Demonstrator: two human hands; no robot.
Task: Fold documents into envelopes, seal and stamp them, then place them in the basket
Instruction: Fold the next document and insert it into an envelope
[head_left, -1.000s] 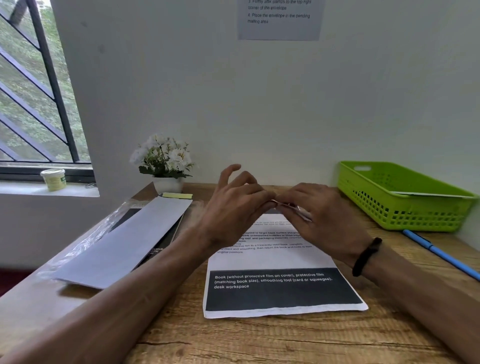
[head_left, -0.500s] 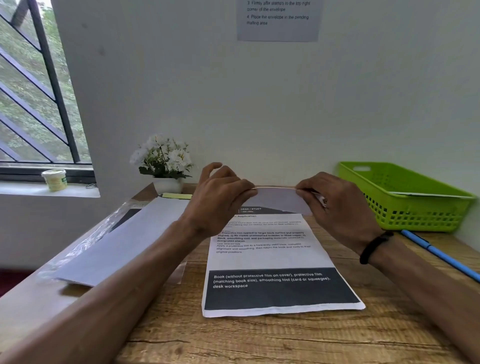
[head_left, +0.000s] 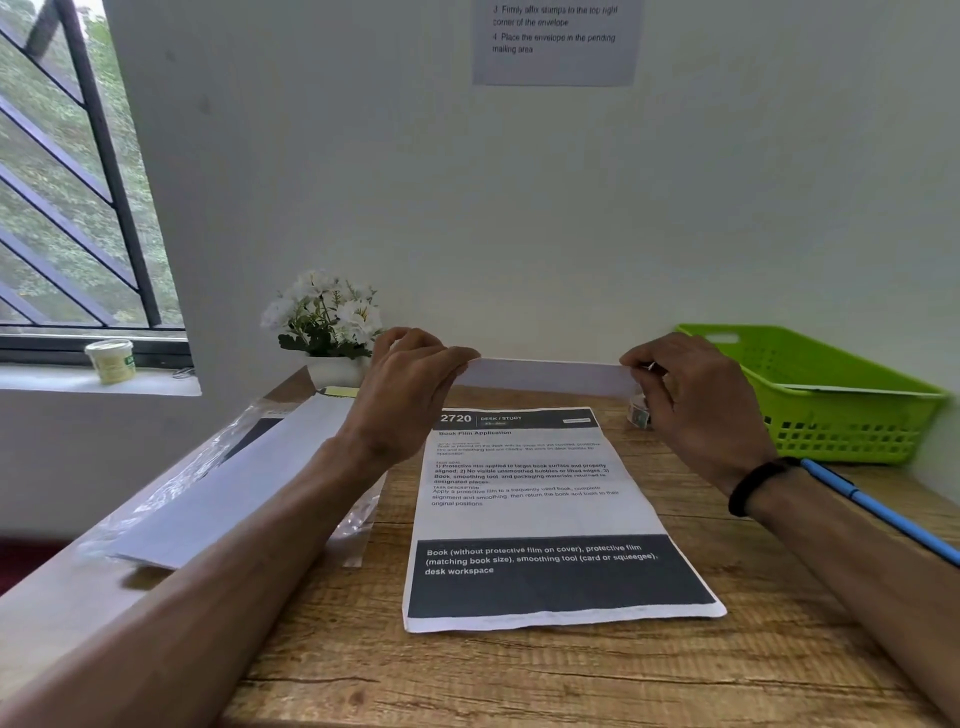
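The left hand (head_left: 410, 389) and the right hand (head_left: 696, 395) each pinch one end of a white paper strip (head_left: 545, 375), stretched level between them above the far end of the desk (head_left: 519, 675). The left fingers curl round the strip's nine o'clock end, the right fingers round its three o'clock end. Whether the strip is a folded sheet or an envelope flap cannot be told.

Below the strip, at the middle of the desk, a printed document (head_left: 530, 519) lies flat, its dark band toward six o'clock. Just under the right hand, at about one o'clock from the document, a small stamp roll (head_left: 638, 413) shows partly. A green basket (head_left: 831, 410) stands at two o'clock with a flat white envelope (head_left: 852, 388) inside it. A blue pen (head_left: 883, 512) lies at three o'clock, beside the basket. At nine o'clock a long white envelope (head_left: 234, 493) rests on clear plastic wrap (head_left: 197, 467). A white flower pot (head_left: 327, 332) stands at eleven o'clock against the wall, and a black wristband (head_left: 756, 483) circles the right wrist.
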